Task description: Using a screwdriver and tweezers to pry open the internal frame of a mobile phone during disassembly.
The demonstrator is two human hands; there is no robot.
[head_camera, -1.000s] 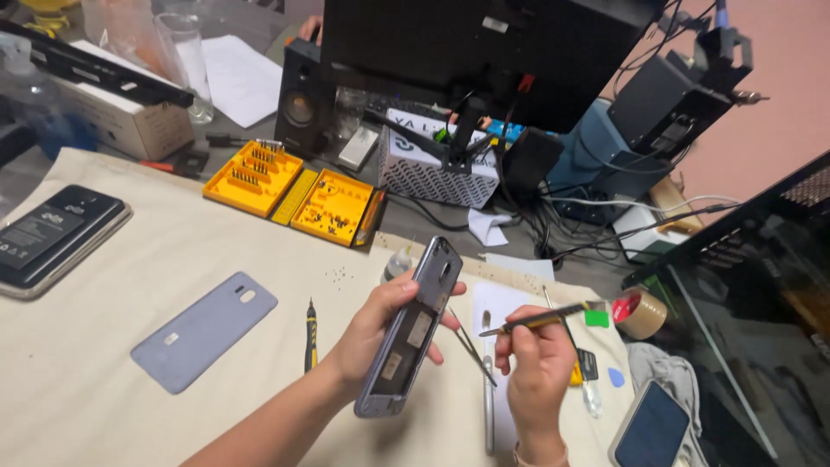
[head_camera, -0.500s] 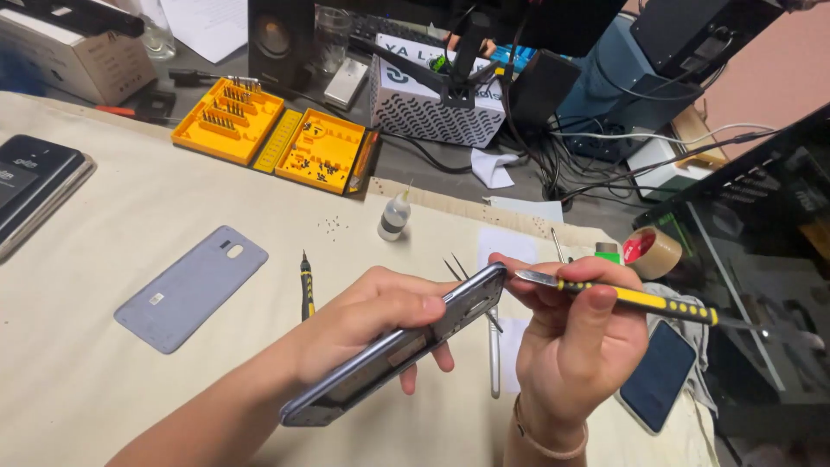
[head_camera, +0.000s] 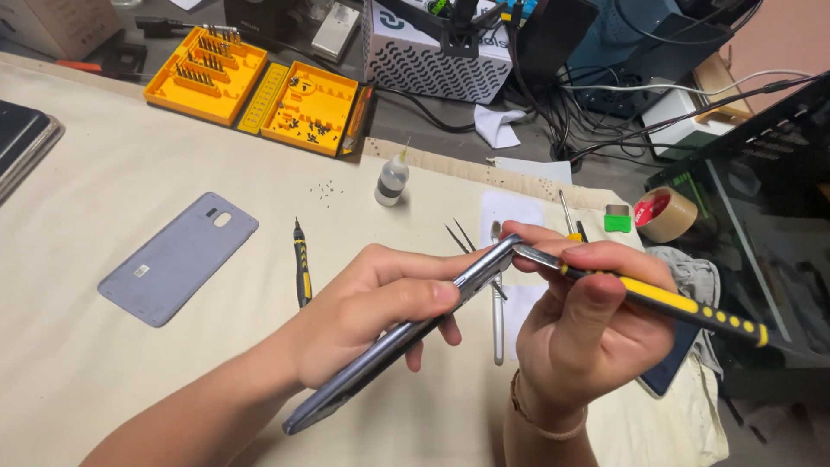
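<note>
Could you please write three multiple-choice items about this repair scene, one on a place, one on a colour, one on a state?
1. Where does the grey plastic phone back cover lie?
A. on the cloth, left of the hands
B. inside the yellow tray
C. under the tape roll

2. What colour is the open screwdriver-bit case?
A. blue
B. yellow
C. white

3. What is the state of the slim grey phone body?
A. lying flat on the cloth
B. held in the left hand, tool tip at its upper end
C. closed in a box

Answers: A, it rests on bare cloth; B, both halves are yellow; B, the right hand presses the yellow-and-black prying tool there.
</note>
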